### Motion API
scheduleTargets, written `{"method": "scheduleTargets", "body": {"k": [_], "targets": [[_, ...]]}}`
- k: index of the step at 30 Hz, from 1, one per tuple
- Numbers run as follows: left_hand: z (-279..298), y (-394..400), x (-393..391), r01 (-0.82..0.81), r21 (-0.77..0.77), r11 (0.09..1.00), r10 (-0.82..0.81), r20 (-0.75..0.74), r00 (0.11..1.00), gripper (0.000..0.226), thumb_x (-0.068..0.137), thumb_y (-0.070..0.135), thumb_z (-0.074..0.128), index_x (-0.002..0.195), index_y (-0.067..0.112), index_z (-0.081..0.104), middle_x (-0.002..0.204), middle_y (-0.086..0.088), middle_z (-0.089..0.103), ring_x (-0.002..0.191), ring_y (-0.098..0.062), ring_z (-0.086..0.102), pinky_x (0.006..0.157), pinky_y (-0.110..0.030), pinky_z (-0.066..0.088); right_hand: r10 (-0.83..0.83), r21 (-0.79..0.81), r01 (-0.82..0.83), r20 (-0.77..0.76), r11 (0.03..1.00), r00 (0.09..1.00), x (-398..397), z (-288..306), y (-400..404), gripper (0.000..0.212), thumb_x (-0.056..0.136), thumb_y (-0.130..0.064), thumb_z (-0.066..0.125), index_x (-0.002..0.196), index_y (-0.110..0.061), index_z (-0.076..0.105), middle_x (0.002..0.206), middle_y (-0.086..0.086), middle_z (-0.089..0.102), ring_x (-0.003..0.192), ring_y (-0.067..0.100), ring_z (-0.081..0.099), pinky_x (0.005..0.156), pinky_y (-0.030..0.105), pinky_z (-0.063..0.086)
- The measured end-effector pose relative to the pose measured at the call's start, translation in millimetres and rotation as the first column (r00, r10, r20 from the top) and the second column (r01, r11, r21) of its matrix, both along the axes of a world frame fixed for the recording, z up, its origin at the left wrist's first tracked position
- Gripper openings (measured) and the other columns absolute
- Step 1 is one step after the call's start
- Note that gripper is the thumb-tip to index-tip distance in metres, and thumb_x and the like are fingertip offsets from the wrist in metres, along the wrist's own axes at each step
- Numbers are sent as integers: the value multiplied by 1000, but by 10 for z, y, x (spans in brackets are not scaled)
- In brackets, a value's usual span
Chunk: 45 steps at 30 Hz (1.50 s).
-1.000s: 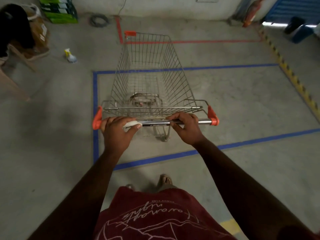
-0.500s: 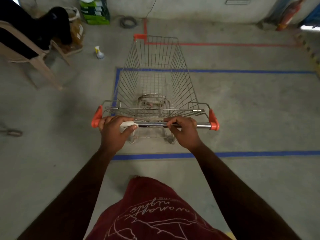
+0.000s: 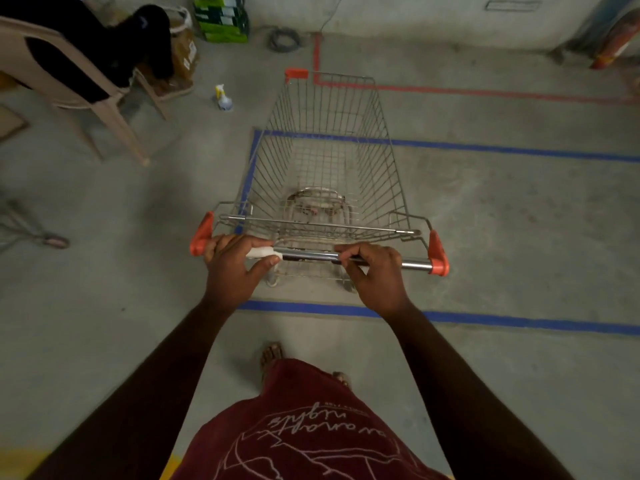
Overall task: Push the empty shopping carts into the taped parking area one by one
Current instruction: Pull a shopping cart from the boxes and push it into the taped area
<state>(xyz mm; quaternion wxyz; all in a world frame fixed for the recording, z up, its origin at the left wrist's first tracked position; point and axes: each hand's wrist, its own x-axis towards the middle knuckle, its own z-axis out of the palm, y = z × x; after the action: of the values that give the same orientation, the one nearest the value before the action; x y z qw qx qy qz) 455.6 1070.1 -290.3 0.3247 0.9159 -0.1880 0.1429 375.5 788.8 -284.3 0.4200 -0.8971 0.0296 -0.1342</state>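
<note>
Shopping cart (image 3: 325,174), empty, stands ahead of both hands inside the blue taped parking area (image 3: 485,318), left hand (image 3: 233,268) and right hand (image 3: 375,275) gripping its handle bar (image 3: 414,264). Parking looks nearly complete; letting go and fetching another cart likely follows.

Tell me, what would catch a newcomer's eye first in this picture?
The empty wire shopping cart fills the middle of the view, with its orange-capped handle bar gripped by the left hand and right hand. Blue tape on the concrete floor marks a box around it, the near line running just in front of the person's feet. A beige plastic chair draped in dark cloth stands at upper left.
</note>
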Motion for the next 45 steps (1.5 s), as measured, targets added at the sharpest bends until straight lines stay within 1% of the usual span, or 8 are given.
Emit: {"method": "scheduleTargets", "body": {"k": [5,10,13,17,22,27,35,45], "targets": [[-9,47,22,22,7,1000,-22,3,1000,27,86,57,71,99,33,76,97,22,69,100,-10,60,100,-35,27,-25,-3,25,-4,1000,1000,-70,13,70,14,94,-25,70,89,-38,69,116,-23,77,99,-6,73,105,59,45],[14,30,20,37,-20,999,-37,15,999,31,86,57,70,99,30,77,98,25,65,99,-4,56,99,-31,26,-48,-14,48,14,999,999,-108,50,64,33,88,-10,77,83,-41,65,116,-21,77,101,-7,71,107,57,39],[0,20,-4,42,-39,998,-42,-6,999,31,85,56,72,101,30,77,99,22,67,100,-2,54,101,-41,34,-43,-2,43,21,999,999,-113,48,21,30,87,-9,78,83,-36,68,115,-22,77,103,-6,71,106,57,39],[-35,23,-93,32,-27,999,-32,-8,999,33,86,57,71,103,30,78,101,17,73,101,-5,57,102,-37,32,-32,10,32,24,999,999,-150,49,-18,27,86,-8,80,83,-33,70,113,-20,78,100,-3,74,100,63,46],[-79,116,-193,38,-15,999,-39,-37,999,33,86,56,72,106,30,78,103,16,73,101,-5,57,99,-52,42,-24,-9,24,25,1000,999,-272,31,54,27,87,-7,79,85,-33,71,115,-20,78,104,-4,73,100,62,45],[-96,170,-208,58,-5,998,-58,-53,997,36,88,60,69,106,30,78,103,15,73,100,-8,60,96,-55,45,-32,-27,34,45,999,998,-339,17,113,26,89,-7,80,86,-32,72,114,-20,78,106,-5,72,97,59,48],[-41,206,-264,41,4,999,-41,-35,999,37,87,62,67,104,32,78,100,16,74,101,-12,64,103,-47,37,-22,-67,24,29,997,999,-433,13,166,28,88,-5,81,87,-31,71,117,-22,76,111,-8,68,103,56,43],[-96,186,-307,41,-14,999,-42,-66,997,42,87,66,68,108,31,79,104,16,74,103,-13,64,102,-54,41,3,-32,-2,35,999,999,-453,25,89,27,91,-6,80,86,-31,70,119,-22,76,109,-3,71,99,61,45]]}}
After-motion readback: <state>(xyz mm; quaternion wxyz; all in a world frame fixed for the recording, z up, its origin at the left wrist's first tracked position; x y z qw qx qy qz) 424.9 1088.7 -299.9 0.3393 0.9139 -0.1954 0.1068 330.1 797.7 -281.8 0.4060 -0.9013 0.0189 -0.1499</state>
